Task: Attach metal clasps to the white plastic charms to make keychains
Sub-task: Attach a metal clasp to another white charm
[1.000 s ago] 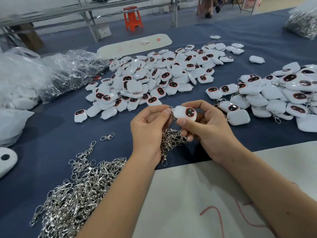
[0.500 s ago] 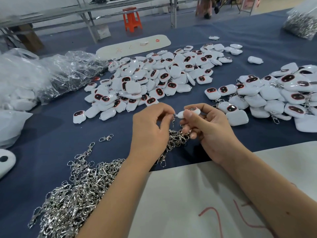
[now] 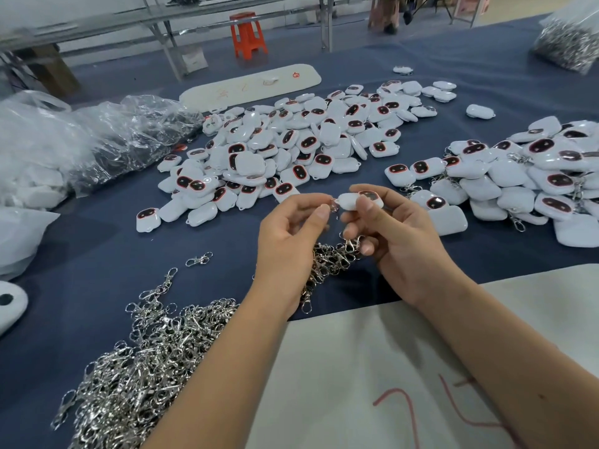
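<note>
My right hand (image 3: 398, 236) pinches a white plastic charm (image 3: 350, 201) with a dark red-rimmed oval face, held edge-on above the blue cloth. My left hand (image 3: 291, 236) pinches a small metal clasp (image 3: 334, 205) at the charm's left end and also holds a bunch of clasps (image 3: 330, 259) that hangs below its palm. A heap of loose charms (image 3: 291, 150) lies behind my hands. Charms with clasps on them (image 3: 518, 176) are piled at the right. A big heap of silver clasps (image 3: 136, 367) lies at the lower left.
Clear plastic bags (image 3: 97, 140) with white parts sit at the left. A bag of clasps (image 3: 567, 43) stands at the far right. White boards lie near my forearms (image 3: 372, 367) and beyond the charm heap (image 3: 249, 84). One stray clasp (image 3: 198, 259) lies on the cloth.
The charm in my right hand has turned from face-up to edge-on. My left fingers have stayed at its left end with the clasp. Both hands moved only slightly.
</note>
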A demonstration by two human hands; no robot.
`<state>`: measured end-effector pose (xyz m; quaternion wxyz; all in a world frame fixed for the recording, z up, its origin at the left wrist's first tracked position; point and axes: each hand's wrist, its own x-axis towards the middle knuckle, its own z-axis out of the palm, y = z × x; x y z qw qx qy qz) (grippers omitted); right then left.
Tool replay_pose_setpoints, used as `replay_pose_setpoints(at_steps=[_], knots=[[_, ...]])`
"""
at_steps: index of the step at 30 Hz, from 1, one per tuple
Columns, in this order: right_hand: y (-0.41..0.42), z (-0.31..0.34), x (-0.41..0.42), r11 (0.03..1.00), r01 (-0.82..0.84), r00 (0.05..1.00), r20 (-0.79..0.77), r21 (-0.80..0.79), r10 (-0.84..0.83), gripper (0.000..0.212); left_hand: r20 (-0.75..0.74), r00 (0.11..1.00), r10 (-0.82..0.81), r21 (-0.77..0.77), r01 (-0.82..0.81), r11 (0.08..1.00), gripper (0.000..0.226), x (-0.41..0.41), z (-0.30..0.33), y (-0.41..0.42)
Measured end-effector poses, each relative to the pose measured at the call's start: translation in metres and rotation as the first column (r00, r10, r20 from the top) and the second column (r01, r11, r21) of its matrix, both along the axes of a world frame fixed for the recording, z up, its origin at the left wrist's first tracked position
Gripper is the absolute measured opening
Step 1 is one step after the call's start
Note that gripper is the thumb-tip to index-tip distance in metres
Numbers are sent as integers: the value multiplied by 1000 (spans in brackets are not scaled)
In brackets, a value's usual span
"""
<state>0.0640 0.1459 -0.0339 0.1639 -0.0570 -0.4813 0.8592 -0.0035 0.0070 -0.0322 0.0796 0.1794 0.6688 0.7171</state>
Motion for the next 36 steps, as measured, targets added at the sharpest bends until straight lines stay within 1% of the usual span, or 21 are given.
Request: replay_pose_setpoints(at_steps=[2,7,9,11,12,14,16,17,19,20,21,22,23,24,25,26,27,28,29,32,36], knots=[[-1,0,0,1000,-7,1000,4,6,7,38,86,996,-19,80,13,997,13,1,2,0],[-3,0,1,999,-31,999,11,35,31,40,232,973,-7,204,-42,978,25,3,8,0],[-4,0,1,998,-39,999,10,43,38,41,250,968,10,232,-70,970,26,3,9,1],[-4,0,1,998,-37,999,9,50,37,41,209,976,66,207,-110,972,26,2,8,2],[-4,0,0,998,-34,999,8,49,34,41,141,984,111,151,-132,980,26,2,7,2],[-4,-1,0,999,-24,1000,8,45,24,40,-83,980,183,-19,-185,983,24,1,6,2],[-3,-1,1,998,-15,1000,14,57,14,40,-305,935,181,-165,-239,957,23,1,6,-1],[-3,-2,1,997,-12,1000,20,71,10,40,-418,894,161,-218,-270,938,23,1,7,-3],[-3,-3,1,995,-6,999,32,101,3,37,-648,758,72,-307,-347,886,21,-1,9,-7],[-4,-5,1,993,-2,999,39,116,-2,33,-725,689,13,-345,-379,859,21,-2,9,-8],[-3,-6,0,992,2,999,44,130,-8,29,-761,648,-33,-376,-398,836,22,-2,8,-9],[-3,-7,0,990,9,999,48,139,-16,26,-757,652,-50,-397,-398,827,22,-1,7,-8],[-3,-8,0,990,16,999,47,140,-23,26,-712,702,-28,-402,-375,835,22,0,6,-7],[-3,-8,-1,991,23,999,41,133,-29,30,-618,786,31,-375,-329,866,21,1,6,-6],[-3,-7,-1,992,27,999,33,124,-31,35,-487,867,102,-314,-283,906,20,1,6,-4],[-3,-7,-1,993,24,999,28,113,-27,39,-353,922,159,-241,-253,937,19,1,5,-4],[-3,-7,-1,995,15,999,27,100,-17,41,-247,950,190,-180,-237,955,19,1,4,-3],[-2,-7,-2,997,3,1000,28,83,-5,41,-184,963,197,-147,-225,963,20,0,4,-2],[-1,-7,-2,998,-5,1000,28,63,3,40,-156,970,189,-136,-210,968,21,0,3,-2],[1,-8,-3,1000,8,999,36,30,-9,40,-139,976,165,-141,-184,973,19,1,2,-1],[-2,-10,-4,988,94,994,40,123,-99,30,-138,979,147,-142,-166,976,19,2,3,0]])
